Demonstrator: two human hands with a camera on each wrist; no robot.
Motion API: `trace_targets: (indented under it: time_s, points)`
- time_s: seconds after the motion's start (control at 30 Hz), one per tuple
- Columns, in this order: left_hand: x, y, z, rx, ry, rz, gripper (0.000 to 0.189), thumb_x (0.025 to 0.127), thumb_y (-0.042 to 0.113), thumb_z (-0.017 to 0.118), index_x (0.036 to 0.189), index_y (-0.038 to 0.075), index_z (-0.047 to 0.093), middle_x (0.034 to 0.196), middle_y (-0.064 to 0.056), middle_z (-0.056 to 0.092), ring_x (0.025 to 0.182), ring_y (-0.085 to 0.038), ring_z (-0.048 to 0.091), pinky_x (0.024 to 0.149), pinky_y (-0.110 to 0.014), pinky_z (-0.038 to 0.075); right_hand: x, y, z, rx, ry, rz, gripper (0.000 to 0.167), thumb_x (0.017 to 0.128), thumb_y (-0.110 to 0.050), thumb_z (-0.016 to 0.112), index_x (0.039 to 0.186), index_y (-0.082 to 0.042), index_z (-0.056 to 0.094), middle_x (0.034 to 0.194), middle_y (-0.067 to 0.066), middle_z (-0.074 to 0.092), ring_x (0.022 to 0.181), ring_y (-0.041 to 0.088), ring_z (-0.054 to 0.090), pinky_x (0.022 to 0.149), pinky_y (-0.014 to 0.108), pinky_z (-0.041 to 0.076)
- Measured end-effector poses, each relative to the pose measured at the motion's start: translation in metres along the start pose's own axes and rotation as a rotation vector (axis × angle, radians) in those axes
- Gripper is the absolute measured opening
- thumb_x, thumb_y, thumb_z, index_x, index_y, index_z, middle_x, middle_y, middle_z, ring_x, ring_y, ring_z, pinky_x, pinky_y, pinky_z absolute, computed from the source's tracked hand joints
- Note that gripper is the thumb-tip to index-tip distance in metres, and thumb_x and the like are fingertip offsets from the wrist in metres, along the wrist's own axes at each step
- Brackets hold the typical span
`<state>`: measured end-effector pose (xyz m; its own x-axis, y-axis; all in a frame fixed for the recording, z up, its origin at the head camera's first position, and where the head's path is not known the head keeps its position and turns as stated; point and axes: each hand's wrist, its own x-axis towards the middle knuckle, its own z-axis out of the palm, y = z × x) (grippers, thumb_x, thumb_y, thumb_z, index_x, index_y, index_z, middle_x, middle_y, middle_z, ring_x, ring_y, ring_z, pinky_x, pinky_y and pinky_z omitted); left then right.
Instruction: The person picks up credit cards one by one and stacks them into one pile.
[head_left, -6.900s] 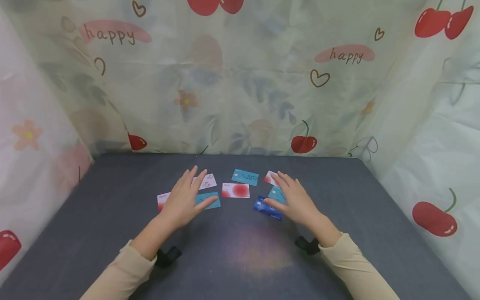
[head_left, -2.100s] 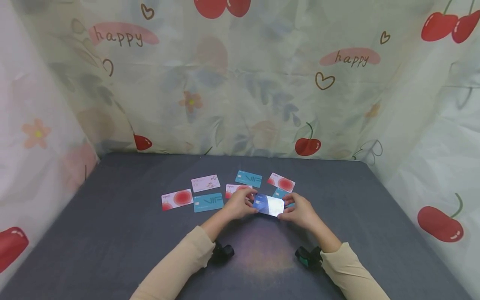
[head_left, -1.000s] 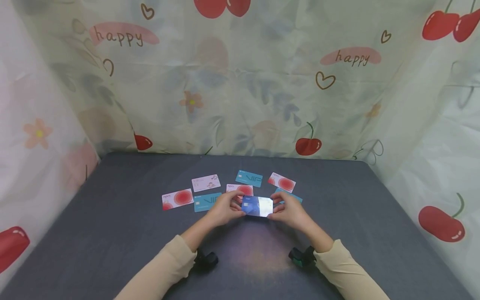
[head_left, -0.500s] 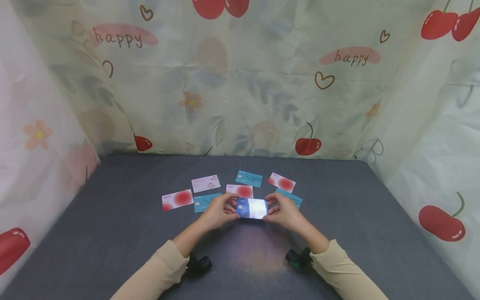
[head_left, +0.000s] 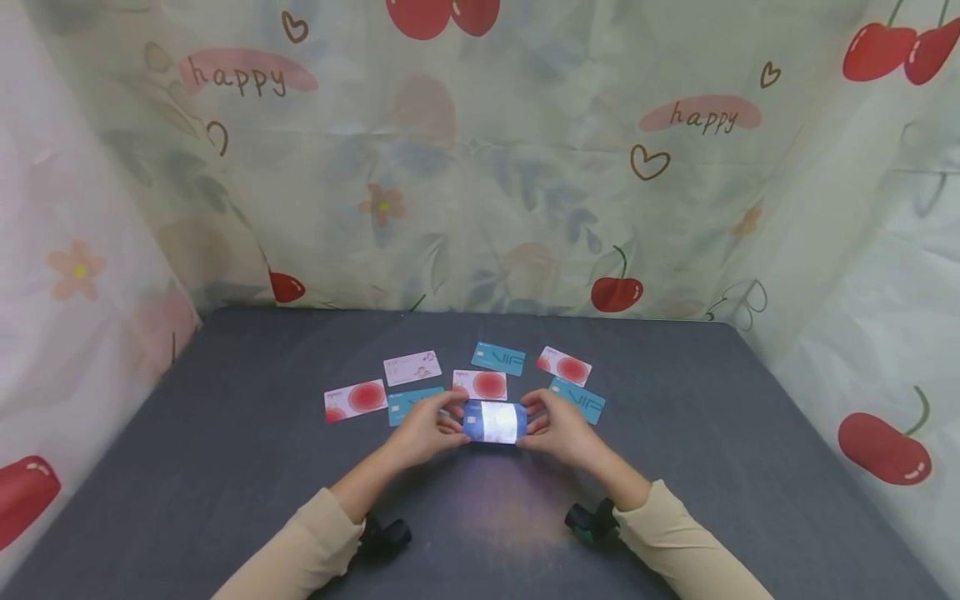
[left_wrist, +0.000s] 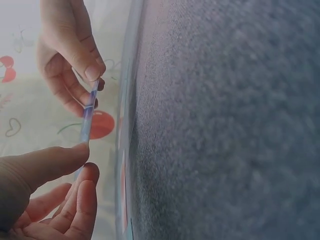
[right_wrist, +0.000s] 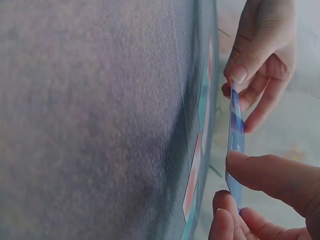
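A blue plastic card [head_left: 498, 422], with a chip at its left end and a white glare across its middle, is held level above the table between both hands. My left hand [head_left: 423, 429] pinches its left end between thumb and fingers. The right end is pinched the same way by my right hand [head_left: 562, 429]. Both wrist views show the card [left_wrist: 87, 120] edge-on, clear of the cloth. Just behind it lies a white card with a red circle [head_left: 480, 385]. A teal card [head_left: 403, 404] is partly hidden by my left hand; a teal VIP card [head_left: 579, 400] lies by my right.
More cards lie flat on the dark table [head_left: 225, 467]: a red-circle card [head_left: 356, 400], a pale pink one [head_left: 412, 367], a teal VIP one [head_left: 498, 358] and another red-circle card [head_left: 564, 365]. Cherry-printed curtains [head_left: 465, 208] enclose the back and sides.
Both hands, earlier spread open over the cards, took the blue card from the right of the group. They have carried it left and slightly nearer, uncovering the right teal VIP card.
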<state>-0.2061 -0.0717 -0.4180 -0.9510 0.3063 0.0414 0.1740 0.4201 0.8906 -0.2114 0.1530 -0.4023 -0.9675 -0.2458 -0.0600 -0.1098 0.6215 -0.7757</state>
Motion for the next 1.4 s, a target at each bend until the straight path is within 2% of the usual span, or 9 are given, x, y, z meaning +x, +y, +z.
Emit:
trace_targets:
  time_s: [0.4,0.67,0.87,1.4]
  points:
    - [-0.007,-0.008,-0.009,0.005,-0.014,0.023,0.050,0.073,-0.001,0.075,0.118,-0.007,0.054,0.092,-0.017,0.060,0.076,-0.020,0.067,0.073,-0.030,0.056,0.000,-0.002,0.009,0.004,-0.030,-0.037,0.049,0.070,-0.005,0.080,0.111,-0.001,0.055,0.102,0.012,0.060,0.075,0.012,0.060,0.071,0.028,0.056]
    - [-0.013,-0.011,-0.015,0.046,-0.046,-0.015,0.051,0.072,0.004,0.077,0.117,-0.004,0.055,0.090,-0.012,0.060,0.074,-0.012,0.062,0.073,-0.027,0.056,-0.001,-0.001,0.015,-0.007,-0.076,-0.117,0.048,0.071,-0.006,0.079,0.111,0.001,0.054,0.101,0.014,0.060,0.077,0.015,0.063,0.069,0.025,0.055]
    - [-0.018,-0.014,-0.019,0.057,-0.065,0.003,0.051,0.071,0.004,0.078,0.115,-0.006,0.055,0.087,-0.013,0.060,0.071,-0.010,0.060,0.070,-0.024,0.055,-0.003,-0.002,0.019,-0.014,-0.111,-0.115,0.048,0.072,-0.007,0.078,0.113,0.000,0.054,0.102,0.013,0.060,0.078,0.014,0.062,0.070,0.026,0.055]
    - [-0.026,-0.010,-0.016,0.172,-0.071,-0.060,0.049,0.069,0.006,0.080,0.110,-0.003,0.056,0.084,-0.008,0.058,0.068,-0.010,0.055,0.064,-0.019,0.050,-0.006,-0.002,0.026,-0.042,-0.157,-0.093,0.047,0.072,-0.010,0.079,0.112,-0.002,0.055,0.100,0.010,0.059,0.077,0.013,0.061,0.070,0.027,0.055]
